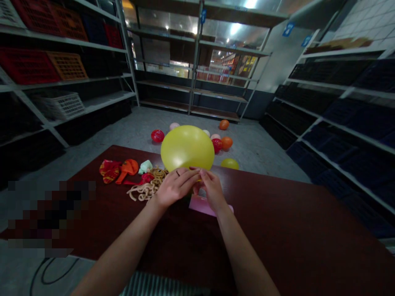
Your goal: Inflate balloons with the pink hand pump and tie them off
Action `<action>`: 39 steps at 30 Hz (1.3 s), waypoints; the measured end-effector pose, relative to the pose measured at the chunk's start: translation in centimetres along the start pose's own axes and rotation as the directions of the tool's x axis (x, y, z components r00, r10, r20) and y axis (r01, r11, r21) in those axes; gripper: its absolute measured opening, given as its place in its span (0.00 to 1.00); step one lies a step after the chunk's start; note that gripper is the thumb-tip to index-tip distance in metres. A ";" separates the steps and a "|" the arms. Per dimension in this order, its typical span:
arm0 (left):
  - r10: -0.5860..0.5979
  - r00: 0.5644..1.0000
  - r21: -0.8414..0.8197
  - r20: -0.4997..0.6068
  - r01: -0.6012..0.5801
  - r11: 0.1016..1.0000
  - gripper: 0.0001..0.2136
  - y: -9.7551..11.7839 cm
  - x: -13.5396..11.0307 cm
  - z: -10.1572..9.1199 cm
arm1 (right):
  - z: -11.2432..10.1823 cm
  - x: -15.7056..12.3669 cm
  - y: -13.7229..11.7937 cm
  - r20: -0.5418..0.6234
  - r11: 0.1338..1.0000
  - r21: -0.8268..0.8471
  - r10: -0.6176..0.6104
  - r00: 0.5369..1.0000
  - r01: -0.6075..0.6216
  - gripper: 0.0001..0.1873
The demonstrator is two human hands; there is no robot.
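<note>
A large, inflated yellow balloon [187,147] rises above the table just beyond my hands. My left hand [175,185] and my right hand [210,187] meet at its near side, fingertips pinched together around its neck, which they mostly hide. A ring shows on one left finger. Under my right hand lies a flat pink object [203,204], partly covered. Beige cord-like strands [149,187] form a tangled pile left of my left hand. Past them are a pale green limp balloon [145,166], an orange one [129,167] and a red-and-yellow patterned one [110,170].
The dark brown table [277,230] spans the foreground. On the floor beyond it lie several inflated balloons, among them a red one [157,136], an orange one [226,143] and a yellow one [230,164]. Shelves with crates [64,105] stand left; more racks stand behind and right.
</note>
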State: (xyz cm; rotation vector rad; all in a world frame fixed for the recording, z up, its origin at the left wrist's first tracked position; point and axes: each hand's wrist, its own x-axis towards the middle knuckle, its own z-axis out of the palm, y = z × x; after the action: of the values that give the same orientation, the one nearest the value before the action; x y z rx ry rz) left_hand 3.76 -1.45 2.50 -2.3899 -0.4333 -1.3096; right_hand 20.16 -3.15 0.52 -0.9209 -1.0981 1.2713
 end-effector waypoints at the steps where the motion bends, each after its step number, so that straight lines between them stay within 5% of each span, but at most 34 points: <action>1: 0.022 1.000 0.020 0.002 -0.022 1.000 0.17 -0.4 0.2 0.0 | 0.1 0.3 -0.3 -0.002 1.000 -0.011 0.001 1.000 -0.001 0.28; 10: -0.042 0.999 -0.200 0.003 0.042 0.979 0.10 -4.8 5.1 -1.2 | 0.3 4.4 -6.3 0.079 0.994 -0.040 -0.096 0.992 0.099 0.25; 14: -0.232 0.972 -0.446 -0.046 0.187 0.875 0.07 -6.0 6.3 -0.1 | -0.8 5.2 -6.9 0.151 0.987 -0.049 -0.142 0.978 0.151 0.23; 18: -0.565 0.822 -0.694 0.074 0.450 0.562 0.09 -6.6 5.5 2.5 | -1.9 5.8 -5.8 0.199 0.982 -0.134 -0.102 0.975 0.131 0.26; 22: -0.808 0.538 -0.809 0.239 0.571 0.142 0.13 -6.9 5.2 4.1 | -1.7 6.0 -5.2 0.134 0.973 -0.146 -0.158 0.978 0.177 0.31; 24: -0.863 0.388 -0.834 0.324 0.547 -0.067 0.14 -6.9 5.4 4.2 | -1.5 6.0 -5.3 0.099 0.962 -0.150 -0.214 0.972 0.228 0.31; 26: -0.858 0.291 -0.835 0.424 0.493 -0.245 0.13 -6.9 5.6 3.9 | -1.4 6.0 -5.5 0.127 0.954 -0.179 -0.220 0.967 0.240 0.26; 33: -0.721 0.180 -0.735 0.669 0.311 -0.603 0.07 -6.7 6.1 3.3 | -2.9 6.6 -5.3 0.264 0.912 -0.332 -0.154 0.952 0.240 0.12; 39: -0.769 0.158 -0.779 0.620 0.241 -0.579 0.05 -5.5 6.7 3.5 | -1.8 6.1 -5.3 0.198 0.722 -0.627 -0.215 0.956 0.292 0.11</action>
State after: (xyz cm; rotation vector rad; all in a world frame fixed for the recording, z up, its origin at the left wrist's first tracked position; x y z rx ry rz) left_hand 7.40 5.56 7.48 -1.9228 -1.7091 -3.9995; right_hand 23.10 2.52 5.84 -1.1632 -1.7550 0.7022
